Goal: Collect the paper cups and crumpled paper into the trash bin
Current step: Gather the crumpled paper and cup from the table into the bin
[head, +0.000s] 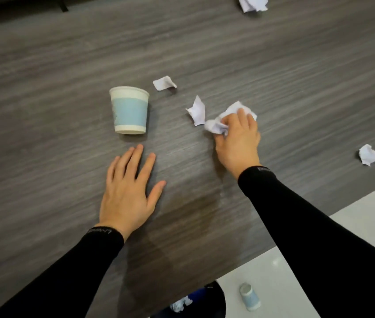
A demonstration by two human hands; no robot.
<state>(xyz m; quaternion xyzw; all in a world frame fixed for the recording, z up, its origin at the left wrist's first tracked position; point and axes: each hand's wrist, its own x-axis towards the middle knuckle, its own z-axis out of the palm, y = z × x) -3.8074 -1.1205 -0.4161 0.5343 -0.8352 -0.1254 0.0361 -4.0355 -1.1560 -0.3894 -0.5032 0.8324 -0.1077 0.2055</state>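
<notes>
Your right hand [237,138] clamps down on a paper wad [218,125] on the table [44,88]; your left hand [129,193] lies flat, fingers spread, just short of the upright cup [129,110]. Below the edge, possibly the bin [218,299].

The table [55,65] is wide open on the far left. A cup [129,110] stands just past the left hand [128,191] — paper scraps [196,110] crowd beside the right hand [238,140].

Office-like: long wood-grain table [67,65]
</notes>
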